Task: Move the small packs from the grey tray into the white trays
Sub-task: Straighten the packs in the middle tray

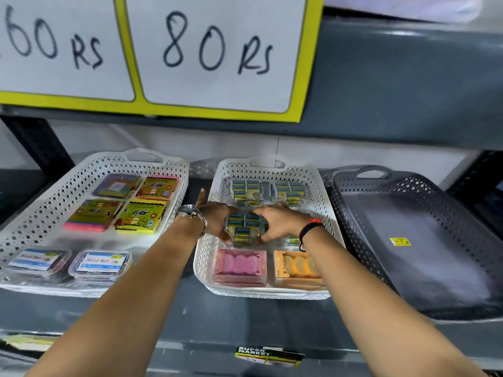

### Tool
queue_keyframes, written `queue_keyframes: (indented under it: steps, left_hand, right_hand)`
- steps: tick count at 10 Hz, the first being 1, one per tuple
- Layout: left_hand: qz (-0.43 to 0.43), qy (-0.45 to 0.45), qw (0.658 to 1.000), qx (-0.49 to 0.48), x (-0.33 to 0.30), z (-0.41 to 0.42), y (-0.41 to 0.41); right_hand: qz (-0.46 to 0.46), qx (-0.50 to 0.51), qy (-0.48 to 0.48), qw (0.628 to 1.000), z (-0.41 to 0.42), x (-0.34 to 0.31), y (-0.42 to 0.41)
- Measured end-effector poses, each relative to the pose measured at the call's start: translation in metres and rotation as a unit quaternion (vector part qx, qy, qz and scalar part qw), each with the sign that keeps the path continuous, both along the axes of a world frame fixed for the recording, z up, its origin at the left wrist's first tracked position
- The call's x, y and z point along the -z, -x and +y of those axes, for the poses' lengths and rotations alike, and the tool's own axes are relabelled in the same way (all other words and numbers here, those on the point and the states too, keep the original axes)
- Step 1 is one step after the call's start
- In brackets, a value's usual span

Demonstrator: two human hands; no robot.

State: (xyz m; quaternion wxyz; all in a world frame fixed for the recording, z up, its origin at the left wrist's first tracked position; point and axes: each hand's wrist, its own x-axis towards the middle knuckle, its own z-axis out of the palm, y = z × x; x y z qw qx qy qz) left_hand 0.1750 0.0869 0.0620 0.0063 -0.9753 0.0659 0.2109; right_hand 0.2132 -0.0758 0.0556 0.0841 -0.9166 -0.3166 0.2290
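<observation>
Head view: both hands, left hand [215, 219] and right hand [280, 223], clamp a clear pack [245, 227] inside the middle white tray [324, 202], left of the grey tray [424, 240]. It looks light, stiff and slippery; grip opposite sides.

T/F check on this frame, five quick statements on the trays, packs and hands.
1. Both hands hold one clear pack of small blue and yellow boxes over the middle white perforated tray. True.
2. The grey perforated tray on the right is full of packs. False: no packs show in it, only a yellow sticker.
3. The left hand wears a metal wristwatch. True.
4. The pink box lies in the left white perforated tray. False: it lies at the near edge of the middle tray, beside an orange box.
5. The right hand rests on the grey tray. False: it is on the pack.
</observation>
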Motion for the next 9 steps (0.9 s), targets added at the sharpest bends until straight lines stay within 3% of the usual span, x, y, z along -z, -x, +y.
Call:
queue_keyframes:
  steps: [3,5,7,9]
  left_hand:
    - [-0.032,-0.013,0.999,0.003,0.0,0.0,0.004]
    - [-0.094,0.036,0.995,-0.028,-0.003,0.001,0.02]
    - [-0.245,0.053,0.961,-0.119,-0.006,-0.007,0.046]
    - [-0.338,0.031,0.936,-0.095,-0.011,-0.014,0.069]
  right_hand:
    - [-0.017,0.014,-0.023,0.999,-0.011,0.003,-0.003]
    - [-0.146,0.059,-0.089,0.984,-0.035,-0.004,-0.01]
    - [-0.253,0.074,-0.064,0.963,-0.049,-0.004,0.004]
    - [-0.289,0.12,-0.073,0.947,-0.056,-0.009,0.031]
